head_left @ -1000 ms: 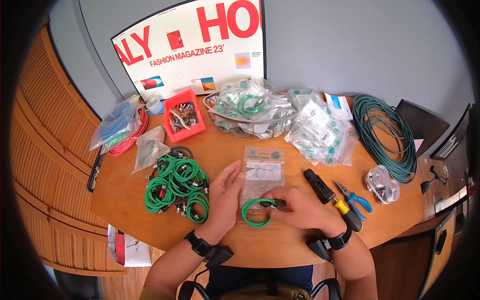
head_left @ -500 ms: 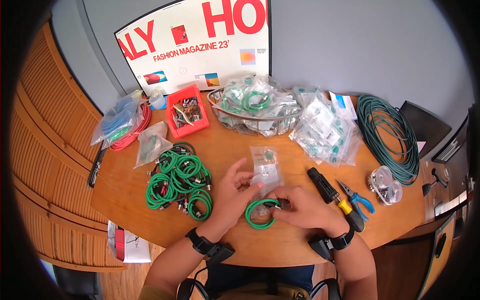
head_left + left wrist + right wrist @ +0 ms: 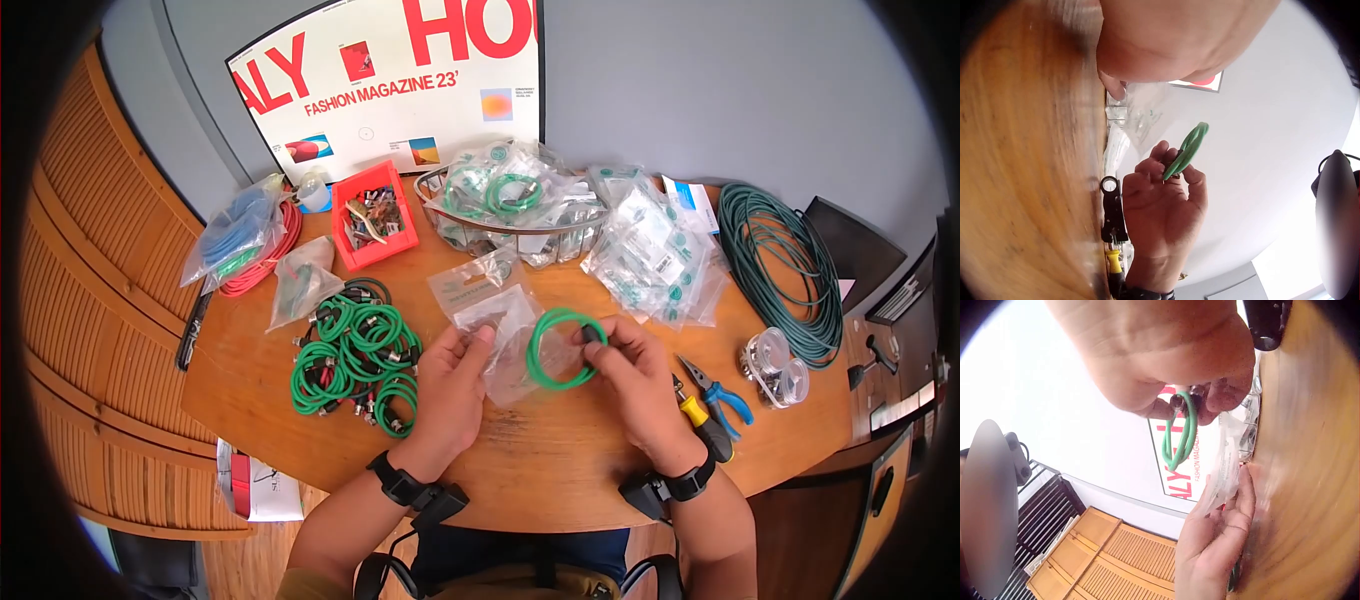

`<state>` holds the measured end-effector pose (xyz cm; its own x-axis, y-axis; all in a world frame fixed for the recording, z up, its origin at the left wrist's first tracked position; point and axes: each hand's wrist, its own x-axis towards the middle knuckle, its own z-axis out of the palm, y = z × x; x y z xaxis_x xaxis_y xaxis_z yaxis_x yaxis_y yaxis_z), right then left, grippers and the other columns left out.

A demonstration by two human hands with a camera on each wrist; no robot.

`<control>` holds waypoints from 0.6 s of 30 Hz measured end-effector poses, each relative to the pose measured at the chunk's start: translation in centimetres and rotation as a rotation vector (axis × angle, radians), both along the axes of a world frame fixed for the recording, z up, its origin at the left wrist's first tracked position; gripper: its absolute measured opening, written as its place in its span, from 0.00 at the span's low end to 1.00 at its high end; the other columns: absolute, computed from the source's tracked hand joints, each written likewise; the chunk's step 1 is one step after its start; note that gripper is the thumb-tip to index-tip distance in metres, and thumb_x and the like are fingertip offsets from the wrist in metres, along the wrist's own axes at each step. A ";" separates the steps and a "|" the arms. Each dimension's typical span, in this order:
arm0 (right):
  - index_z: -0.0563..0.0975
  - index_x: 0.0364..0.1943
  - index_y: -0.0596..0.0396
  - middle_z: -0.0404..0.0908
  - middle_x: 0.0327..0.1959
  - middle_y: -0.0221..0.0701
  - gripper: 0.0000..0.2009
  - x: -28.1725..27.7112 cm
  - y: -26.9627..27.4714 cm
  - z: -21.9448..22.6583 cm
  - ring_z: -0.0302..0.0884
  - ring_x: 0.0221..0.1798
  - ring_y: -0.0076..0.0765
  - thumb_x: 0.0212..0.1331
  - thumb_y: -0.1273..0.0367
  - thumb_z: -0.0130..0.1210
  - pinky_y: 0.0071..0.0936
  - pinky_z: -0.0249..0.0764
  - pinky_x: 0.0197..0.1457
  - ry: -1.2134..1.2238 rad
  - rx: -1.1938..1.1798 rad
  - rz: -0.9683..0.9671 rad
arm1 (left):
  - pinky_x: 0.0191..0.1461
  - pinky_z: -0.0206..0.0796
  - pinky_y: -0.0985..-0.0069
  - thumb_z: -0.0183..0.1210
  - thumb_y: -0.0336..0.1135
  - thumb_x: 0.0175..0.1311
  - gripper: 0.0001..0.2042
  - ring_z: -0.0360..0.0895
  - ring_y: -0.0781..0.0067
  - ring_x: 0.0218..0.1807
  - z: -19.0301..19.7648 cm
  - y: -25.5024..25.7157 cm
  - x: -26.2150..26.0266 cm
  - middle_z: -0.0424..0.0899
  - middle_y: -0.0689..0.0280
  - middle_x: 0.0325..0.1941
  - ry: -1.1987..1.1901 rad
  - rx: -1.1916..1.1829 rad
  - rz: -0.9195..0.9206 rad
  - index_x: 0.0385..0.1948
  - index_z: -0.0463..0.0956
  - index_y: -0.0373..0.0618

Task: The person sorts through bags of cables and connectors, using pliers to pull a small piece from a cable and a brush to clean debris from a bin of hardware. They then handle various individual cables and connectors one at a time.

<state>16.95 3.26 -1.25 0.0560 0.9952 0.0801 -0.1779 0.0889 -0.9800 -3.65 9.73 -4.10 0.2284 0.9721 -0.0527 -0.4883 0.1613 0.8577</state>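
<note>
A clear plastic bag [image 3: 480,285] with a label and printed top is pinched between the thumb and fingers of my left hand [image 3: 450,390]. My right hand [image 3: 642,385] grips a coiled green cable [image 3: 536,350] by its dark connector end, raised over the table just right of the bag. In the head view the coil overlaps the bag's right side. Metal connector tips [image 3: 1177,401] show beneath the right fingers in the right wrist view. A pile of similar green cables [image 3: 350,350] lies left of my left hand.
Blue pliers [image 3: 722,395] and a yellow-black screwdriver [image 3: 705,425] lie right of my right hand. Farther back are a red bin [image 3: 375,255], a wire basket [image 3: 520,240] of bagged cables, more plastic bags [image 3: 650,260] and a dark green cable coil [image 3: 790,290]. Small clear jars [image 3: 772,370] stand at right.
My left hand has taken hold of the bag and lifted it from the table, tilting it left. My right hand has raised the green cable up and to the right.
</note>
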 end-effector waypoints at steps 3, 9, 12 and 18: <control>0.83 0.51 0.58 0.87 0.46 0.24 0.09 0.1 0.2 0.3 0.79 0.44 0.18 0.74 0.70 0.58 0.20 0.74 0.47 0.136 -0.105 -0.185 | 0.70 0.76 0.62 0.57 0.31 0.81 0.13 0.81 0.70 0.64 0.3 -0.1 -0.1 0.85 0.63 0.61 -0.046 -0.050 0.008 0.61 0.77 0.40; 0.80 0.55 0.53 0.82 0.56 0.26 0.09 -0.1 0.4 -0.1 0.76 0.54 0.19 0.76 0.68 0.58 0.23 0.77 0.49 0.323 -0.035 -0.329 | 0.71 0.76 0.52 0.54 0.30 0.81 0.15 0.79 0.65 0.68 0.4 -0.1 -0.1 0.81 0.63 0.67 -0.119 -0.084 -0.016 0.65 0.73 0.41; 0.80 0.55 0.53 0.82 0.56 0.26 0.09 -0.2 0.6 -0.1 0.77 0.54 0.20 0.76 0.69 0.59 0.24 0.78 0.50 0.339 0.016 -0.361 | 0.72 0.76 0.54 0.54 0.28 0.81 0.17 0.78 0.64 0.69 0.5 -0.2 -0.2 0.79 0.62 0.68 -0.129 -0.041 -0.050 0.68 0.70 0.41; 0.81 0.56 0.56 0.83 0.52 0.27 0.11 -0.2 0.7 0.0 0.78 0.50 0.20 0.74 0.69 0.62 0.24 0.79 0.48 0.258 0.055 -0.361 | 0.73 0.74 0.59 0.54 0.26 0.80 0.21 0.78 0.65 0.70 0.7 -0.2 -0.1 0.78 0.61 0.69 -0.067 0.046 -0.030 0.71 0.67 0.41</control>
